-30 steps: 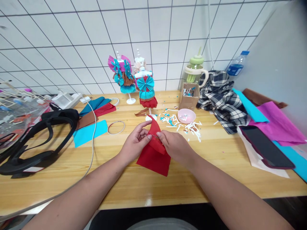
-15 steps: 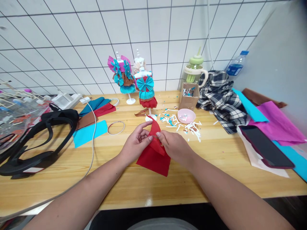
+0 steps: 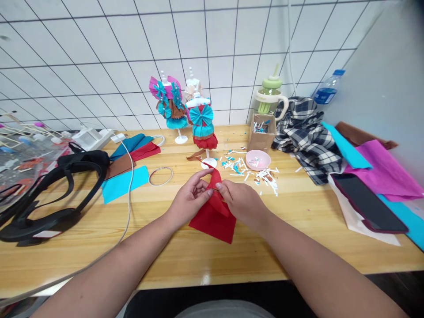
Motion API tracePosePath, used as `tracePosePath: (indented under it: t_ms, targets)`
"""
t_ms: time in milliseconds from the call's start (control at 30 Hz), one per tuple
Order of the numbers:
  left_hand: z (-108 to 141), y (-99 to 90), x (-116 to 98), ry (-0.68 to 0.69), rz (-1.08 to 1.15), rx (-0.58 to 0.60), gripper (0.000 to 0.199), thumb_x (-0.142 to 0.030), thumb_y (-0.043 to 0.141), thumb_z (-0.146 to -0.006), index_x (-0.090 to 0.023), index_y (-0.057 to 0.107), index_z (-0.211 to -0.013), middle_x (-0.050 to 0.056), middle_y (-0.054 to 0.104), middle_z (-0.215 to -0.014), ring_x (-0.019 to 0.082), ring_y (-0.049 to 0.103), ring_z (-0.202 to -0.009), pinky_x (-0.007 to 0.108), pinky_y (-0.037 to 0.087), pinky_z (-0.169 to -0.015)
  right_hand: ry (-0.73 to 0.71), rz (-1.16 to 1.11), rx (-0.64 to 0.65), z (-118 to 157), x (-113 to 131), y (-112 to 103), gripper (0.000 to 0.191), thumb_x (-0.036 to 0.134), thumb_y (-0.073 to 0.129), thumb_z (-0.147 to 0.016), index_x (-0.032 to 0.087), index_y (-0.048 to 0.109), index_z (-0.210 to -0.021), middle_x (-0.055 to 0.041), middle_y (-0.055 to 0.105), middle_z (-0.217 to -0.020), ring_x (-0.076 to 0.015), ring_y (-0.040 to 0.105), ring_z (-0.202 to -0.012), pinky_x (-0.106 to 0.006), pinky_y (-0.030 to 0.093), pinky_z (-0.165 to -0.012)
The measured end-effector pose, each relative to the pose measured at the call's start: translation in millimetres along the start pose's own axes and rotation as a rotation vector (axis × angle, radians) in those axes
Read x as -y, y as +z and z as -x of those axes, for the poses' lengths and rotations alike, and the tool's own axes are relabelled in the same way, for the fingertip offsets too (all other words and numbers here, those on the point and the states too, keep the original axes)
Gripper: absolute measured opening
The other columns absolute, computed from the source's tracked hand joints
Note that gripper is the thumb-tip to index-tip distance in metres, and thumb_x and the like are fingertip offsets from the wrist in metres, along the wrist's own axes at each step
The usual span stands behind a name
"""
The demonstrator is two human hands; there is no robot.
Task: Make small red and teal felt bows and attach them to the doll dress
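As the thin red crepe-like sheet (image 3: 213, 222), held over the pale wooden tabletop (image 3: 281, 238), shows a narrower, droopier upper flap vs. a sec ago, work's prob. partway. L hand (image 3: 188, 194) pinches its L side, index out; R hand (image 3: 245, 198) grips its R side; thin dark item (image 3: 213, 189) btwn thumbs, ID unclear.

The single view looks from the person's head, above the near edge of the wooden table (image 3: 205, 260), forward and down across it, nearer the left hand (image 3: 190, 192) and right hand (image 3: 243, 198) over the table than the tiled wall (image 3: 221, 35) behind it.
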State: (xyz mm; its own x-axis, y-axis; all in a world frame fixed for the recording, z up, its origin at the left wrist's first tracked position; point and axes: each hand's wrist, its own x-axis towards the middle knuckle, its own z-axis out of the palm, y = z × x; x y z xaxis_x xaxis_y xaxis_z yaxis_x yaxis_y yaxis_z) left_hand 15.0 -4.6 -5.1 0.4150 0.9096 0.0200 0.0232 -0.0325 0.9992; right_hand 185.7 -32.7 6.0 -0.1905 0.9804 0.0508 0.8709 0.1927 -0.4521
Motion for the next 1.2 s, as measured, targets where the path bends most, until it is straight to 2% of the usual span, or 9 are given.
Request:
tracePosePath:
  t_ms: [500,867,933,1000,1100,1133,1200]
  targets:
    - [1.1,-0.4,4.5,0.044,-0.048,0.037,0.055,-0.025,0.063,-0.082,-0.023,0.044,-0.134,-0.001,0.057,-0.08,0.011,0.053,-0.073,0.023,0.041,-0.069,-0.012,-0.008,-0.003,-0.1,1.7,0.7,0.043,0.042,0.021,-0.1,0.02,0.054,-0.084,-0.004,0.067,-0.077,-0.0166,0.06,-0.072,-0.028,0.025,-0.058]
    - [2.9,2.6,3.8,0.009,-0.045,0.059,0.059,-0.03,0.065,-0.082,-0.022,0.041,-0.135,0.001,0.06,-0.085,0.012,0.055,-0.075,0.023,0.042,-0.07,-0.002,-0.043,0.004,-1.3,-0.2,-1.7,0.041,0.04,0.026,-0.099,0.02,0.057,-0.083,-0.0044,0.067,-0.077,-0.016,0.059,-0.07,-0.027,0.026,-0.059]
    - [2.7,0.0,1.2,-0.004,-0.05,0.057,0.06,-0.034,0.064,-0.082,-0.021,0.04,-0.135,0.001,0.061,-0.08,0.012,0.056,-0.071,0.023,0.042,-0.067,0.01,-0.103,-0.016,-3.9,-7.1,-7.4,0.045,0.043,0.024,-0.099,0.02,0.057,-0.08,-0.0037,0.065,-0.074,-0.0155,0.057,-0.068,-0.027,0.027,-0.058]
    - [1.9,-3.7,-0.4,-0.063,-0.063,0.099,0.055,-0.041,0.054,-0.087,-0.02,0.04,-0.135,0.001,0.063,-0.075,0.011,0.054,-0.06,0.023,0.041,-0.059,0.039,-0.179,-0.065,-7.3,-15.6,-14.9,0.051,0.047,0.02,-0.098,0.02,0.055,-0.074,-0.0028,0.063,-0.07,-0.0149,0.056,-0.066,-0.026,0.027,-0.057]
    - [0.6,-9.0,2.5,-0.156,-0.205,0.212,0.048,-0.045,0.042,-0.091,-0.019,0.045,-0.131,0.003,0.066,-0.075,0.012,0.052,-0.051,0.025,0.04,-0.053,0.083,-0.246,-0.147,-11.9,-25.2,-22.6,0.056,0.055,0.018,-0.096,0.02,0.054,-0.07,-0.0012,0.059,-0.065,-0.015,0.054,-0.065,-0.025,0.028,-0.056]
    - [0.2,-10.3,4.9,-0.136,-0.313,0.234,0.044,-0.042,0.046,-0.09,-0.019,0.05,-0.127,0.004,0.066,-0.078,0.014,0.054,-0.056,0.027,0.042,-0.057,0.099,-0.235,-0.15,-12.8,-26.6,-22.9,0.052,0.057,0.024,-0.094,0.021,0.055,-0.072,-0.0006,0.059,-0.065,-0.0151,0.053,-0.064,-0.025,0.028,-0.056]
    - [-0.3,-12.1,10.1,-0.012,-0.603,0.256,0.037,-0.034,0.058,-0.083,-0.021,0.06,-0.117,0.006,0.065,-0.09,0.019,0.058,-0.077,0.031,0.045,-0.072,0.126,-0.164,-0.117,-13.5,-26.6,-19.5,0.039,0.056,0.041,-0.089,0.022,0.059,-0.082,0.0004,0.061,-0.067,-0.0155,0.054,-0.063,-0.025,0.027,-0.055]
